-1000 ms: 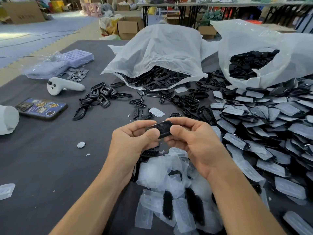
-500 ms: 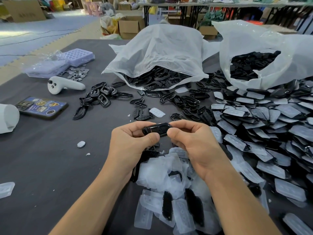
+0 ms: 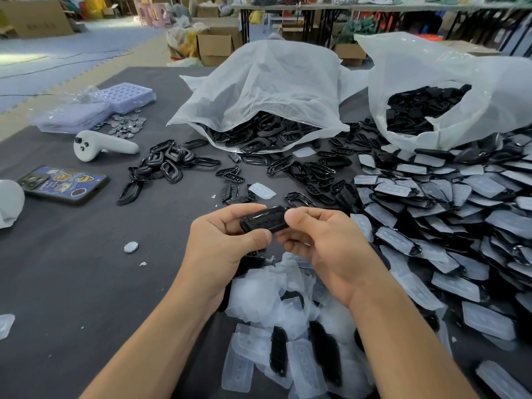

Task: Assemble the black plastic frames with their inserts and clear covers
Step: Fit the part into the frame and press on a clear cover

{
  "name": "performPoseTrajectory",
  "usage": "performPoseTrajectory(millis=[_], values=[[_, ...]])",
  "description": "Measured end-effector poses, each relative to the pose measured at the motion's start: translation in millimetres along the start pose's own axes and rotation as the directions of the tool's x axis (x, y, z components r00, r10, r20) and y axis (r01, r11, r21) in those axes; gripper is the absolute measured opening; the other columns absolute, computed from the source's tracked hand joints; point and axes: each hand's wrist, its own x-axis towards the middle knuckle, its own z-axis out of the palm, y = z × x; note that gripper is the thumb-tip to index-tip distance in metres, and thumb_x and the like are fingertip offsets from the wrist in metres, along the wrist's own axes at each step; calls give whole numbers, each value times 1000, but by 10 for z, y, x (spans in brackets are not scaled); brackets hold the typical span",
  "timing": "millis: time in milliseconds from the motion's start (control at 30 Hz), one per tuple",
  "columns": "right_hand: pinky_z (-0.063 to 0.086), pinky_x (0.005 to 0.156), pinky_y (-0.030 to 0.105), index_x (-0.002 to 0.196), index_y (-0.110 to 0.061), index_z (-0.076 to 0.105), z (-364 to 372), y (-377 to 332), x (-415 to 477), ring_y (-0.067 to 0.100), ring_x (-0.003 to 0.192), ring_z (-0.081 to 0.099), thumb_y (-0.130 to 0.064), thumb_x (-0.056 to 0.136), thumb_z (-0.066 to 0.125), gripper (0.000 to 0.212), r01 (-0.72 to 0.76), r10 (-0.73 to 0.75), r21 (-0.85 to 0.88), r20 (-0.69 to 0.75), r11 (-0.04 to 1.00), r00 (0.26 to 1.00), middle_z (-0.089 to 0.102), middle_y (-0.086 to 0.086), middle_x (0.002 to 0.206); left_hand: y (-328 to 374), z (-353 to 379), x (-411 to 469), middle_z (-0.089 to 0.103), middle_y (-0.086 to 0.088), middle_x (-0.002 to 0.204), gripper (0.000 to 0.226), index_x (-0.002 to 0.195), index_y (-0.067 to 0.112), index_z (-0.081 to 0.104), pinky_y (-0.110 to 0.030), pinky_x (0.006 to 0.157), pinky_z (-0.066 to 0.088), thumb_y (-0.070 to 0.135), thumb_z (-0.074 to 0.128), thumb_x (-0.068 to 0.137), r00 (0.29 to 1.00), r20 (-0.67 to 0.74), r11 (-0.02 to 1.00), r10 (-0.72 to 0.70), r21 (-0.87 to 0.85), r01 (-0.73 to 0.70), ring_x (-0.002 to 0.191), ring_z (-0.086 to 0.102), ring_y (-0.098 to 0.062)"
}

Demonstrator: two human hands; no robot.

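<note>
Head view: in the middle of the frame, the left hand [image 3: 227, 240] and the right hand [image 3: 325, 249] hold one small glossy black plastic frame [image 3: 263, 221] above the dark grey worktop [image 3: 72, 283]. Each grip is clamped on one end of it. The piece looks light, stiff and smooth, perhaps slippery, so I judge the long edges are the best place to hold it. Thin clear plastic covers [image 3: 259, 298] lie heaped at the lower centre.

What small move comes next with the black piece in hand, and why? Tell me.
Probably lower the right hand to take one of the clear covers beneath: both it and the left hand pinch the black frame, whose visible face shows no cover.
</note>
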Motion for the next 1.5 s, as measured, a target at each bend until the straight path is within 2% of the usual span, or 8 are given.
performPoseTrajectory(millis=[133, 300, 467, 667, 867, 1033, 1233, 1500], values=[[58, 64, 29, 89, -3, 76, 7, -23, -21, 22, 69, 69, -24, 107, 49, 39, -74, 75, 258, 5, 963, 997, 75, 19, 85, 10, -13, 26, 78, -11, 82, 40, 94, 27, 85, -20, 62, 56, 6, 84, 60, 995, -66, 993, -69, -103, 62, 65, 67, -14], [50, 47, 20, 91, -3, 70, 27, -22, -13, 14, 51, 61, -16, 105, 54, 26, -8, 26, 124, -144, 992, 989, 71, 11, 70, 26, 8, -8, 76, -3, 69, 41, 84, 27, 85, -19, 56, 54, -11, 85, 69, 988, -149, 998, -39, -53, 31, 56, 67, -11], [48, 46, 24, 101, -6, 56, 132, 13, -53, 18, 50, 61, -21, 103, 60, 15, 6, -4, 35, -55, 999, 998, 69, 13, 70, 2, 15, -44, 80, 4, 77, 40, 81, 35, 83, -25, 67, 57, -5, 85, 74, 936, -275, 952, 220, 271, -144, 67, 73, -11], [51, 48, 27, 107, -4, 57, 167, 81, -31, 19, 50, 61, 3, 93, 66, 18, 58, -62, -49, -78, 997, 995, 66, 9, 62, -53, -2, -137, 77, 22, 104, 56, 82, 35, 82, -13, 86, 55, -20, 78, 69, 818, -49, 673, 573, 597, -436, 97, 74, 0], [52, 50, 33, 90, -26, 64, 10, 31, -22, 23, 48, 64, 0, 84, 68, 26, 195, -256, -405, -103, 893, 961, 69, 4, 61, -20, -30, -85, 82, -2, 98, 62, 107, 33, 81, -46, 77, 61, 1, 56, 59, 992, 63, 971, 113, 207, -124, 88, 77, -32], [50, 55, 18, 84, -31, 68, 115, 126, -97, 6, 57, 63, -12, 81, 77, 21, 349, -472, -747, 54, 566, 880, 67, -12, 62, 46, -87, -9, 81, 0, 84, 34, 95, 33, 83, -37, 75, 60, 3, 78, 78, 980, 197, 876, -6, 474, -90, 76, 77, -22], [51, 73, 13, 100, -30, 73, 216, 155, -25, 0, 78, 65, -17, 90, 69, 17, 322, -532, -773, -24, 547, 847, 71, -18, 82, 82, -296, 110, 78, -4, 72, 31, 75, 21, 82, -22, 50, 55, -10, 78, 80, 975, -221, 976, -6, 212, 54, 56, 68, -12], [51, 82, 36, 101, -11, 69, 403, -96, 931, 36, 98, 59, -10, 89, 66, 13, 117, -313, -976, 55, 184, 948, 69, 12, 99, 74, -418, 216, 75, 3, 64, 27, 80, 14, 76, -17, 46, 51, -12, 79, 79, 923, -379, 998, -63, -7, 65, 52, 66, -5]])
